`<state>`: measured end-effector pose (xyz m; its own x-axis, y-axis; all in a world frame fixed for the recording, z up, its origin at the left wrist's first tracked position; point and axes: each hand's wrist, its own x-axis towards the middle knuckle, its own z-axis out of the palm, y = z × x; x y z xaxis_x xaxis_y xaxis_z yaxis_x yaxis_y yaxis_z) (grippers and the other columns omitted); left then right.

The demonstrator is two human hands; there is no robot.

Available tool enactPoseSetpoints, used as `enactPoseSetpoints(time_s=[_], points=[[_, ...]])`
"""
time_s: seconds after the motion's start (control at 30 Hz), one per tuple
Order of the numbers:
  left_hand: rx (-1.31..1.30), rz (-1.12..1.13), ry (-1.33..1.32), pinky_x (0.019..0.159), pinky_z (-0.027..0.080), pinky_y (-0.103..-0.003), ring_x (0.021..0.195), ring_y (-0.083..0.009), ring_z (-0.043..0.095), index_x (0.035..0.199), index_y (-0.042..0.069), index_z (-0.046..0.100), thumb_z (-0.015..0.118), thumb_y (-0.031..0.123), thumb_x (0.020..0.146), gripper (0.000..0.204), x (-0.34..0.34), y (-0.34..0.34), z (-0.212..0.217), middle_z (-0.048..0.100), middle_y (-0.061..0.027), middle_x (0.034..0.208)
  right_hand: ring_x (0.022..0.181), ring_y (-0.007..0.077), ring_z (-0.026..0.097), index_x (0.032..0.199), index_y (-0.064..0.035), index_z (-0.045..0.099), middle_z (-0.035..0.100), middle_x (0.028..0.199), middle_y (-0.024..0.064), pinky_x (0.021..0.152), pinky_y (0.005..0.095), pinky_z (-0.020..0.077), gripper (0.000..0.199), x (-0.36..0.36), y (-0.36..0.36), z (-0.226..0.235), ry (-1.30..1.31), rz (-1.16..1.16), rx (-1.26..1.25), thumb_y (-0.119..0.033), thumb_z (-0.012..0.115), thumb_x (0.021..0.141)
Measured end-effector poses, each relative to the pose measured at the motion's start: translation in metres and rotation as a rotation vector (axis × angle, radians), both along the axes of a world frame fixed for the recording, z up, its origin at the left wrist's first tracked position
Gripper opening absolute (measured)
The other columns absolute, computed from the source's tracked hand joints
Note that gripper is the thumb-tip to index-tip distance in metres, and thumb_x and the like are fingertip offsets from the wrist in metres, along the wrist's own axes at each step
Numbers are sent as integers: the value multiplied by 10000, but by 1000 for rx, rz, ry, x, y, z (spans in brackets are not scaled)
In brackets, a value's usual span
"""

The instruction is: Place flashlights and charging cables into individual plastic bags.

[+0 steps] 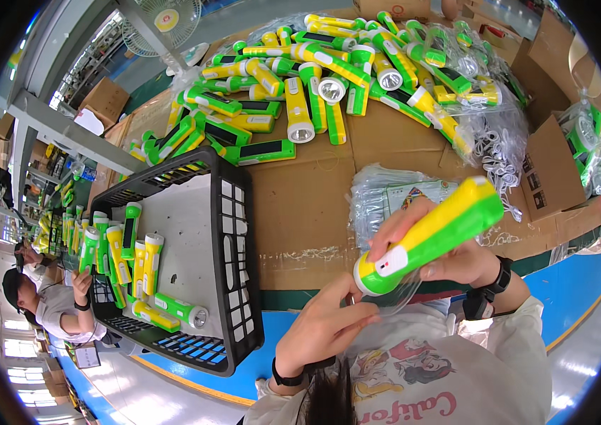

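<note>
My right hand (449, 258) is wrapped round a yellow and green flashlight (431, 237) with a white switch panel. The flashlight is tilted, its wide head toward my left hand and its tail up to the right. Clear plastic film (396, 299), looking like a bag, hangs at the head's underside. My left hand (329, 326) is closed beside the flashlight's head, its fingertips at the film's edge. Just beyond my hands lies a stack of clear plastic bags (371, 202), with a printed sheet (414, 191) on it, partly covered by my right hand.
A black crate (240, 276) at left holds several flashlights. More are heaped at the table's far side (300, 106). White cords (495, 152) and an open cardboard box (552, 166) are at right. Another person (59, 308) reaches into the crate. A metal frame (66, 127) rises at left.
</note>
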<state>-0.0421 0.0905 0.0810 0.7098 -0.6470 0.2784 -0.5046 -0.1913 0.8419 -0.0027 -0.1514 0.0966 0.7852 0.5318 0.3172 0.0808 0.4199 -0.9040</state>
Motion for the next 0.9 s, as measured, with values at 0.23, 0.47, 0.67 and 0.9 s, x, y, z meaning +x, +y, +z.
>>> enactPoseSetpoints(time_s=[0.23, 0.47, 0.67, 0.9], points=[[66, 49, -107, 660, 453, -356, 825, -277, 547, 924, 28, 677, 784, 53, 761, 196, 8, 7, 2, 510, -97, 916, 1064, 338, 623, 1305, -29, 522, 642, 1173, 132, 961, 410, 485, 487, 8, -18, -5, -624, 28, -739, -73, 680, 847], [74, 21, -182, 650, 455, -366, 764, -273, 551, 838, 26, 674, 828, 28, 688, 216, 17, -6, 5, 551, -88, 857, 985, 343, 635, 1075, -4, 539, 630, 1040, 156, 840, 414, 500, 313, -14, -19, 3, -745, -114, -1325, -100, 639, 795], [161, 79, -215, 654, 460, -386, 793, -291, 559, 884, 27, 656, 809, 21, 715, 229, 27, -32, -8, 565, -105, 896, 972, 322, 635, 1087, -9, 550, 630, 1041, 136, 836, 415, 503, 322, -1, -13, -26, -767, -50, -1591, -133, 661, 811], [46, 394, -59, 780, 498, -358, 904, -294, 603, 993, 28, 674, 761, -87, 704, 322, 35, -5, -51, 617, -126, 981, 1106, 363, 614, 1207, -43, 609, 639, 1218, 145, 937, 429, 501, 346, 9, -99, 11, -554, -715, -1182, -29, 668, 866]])
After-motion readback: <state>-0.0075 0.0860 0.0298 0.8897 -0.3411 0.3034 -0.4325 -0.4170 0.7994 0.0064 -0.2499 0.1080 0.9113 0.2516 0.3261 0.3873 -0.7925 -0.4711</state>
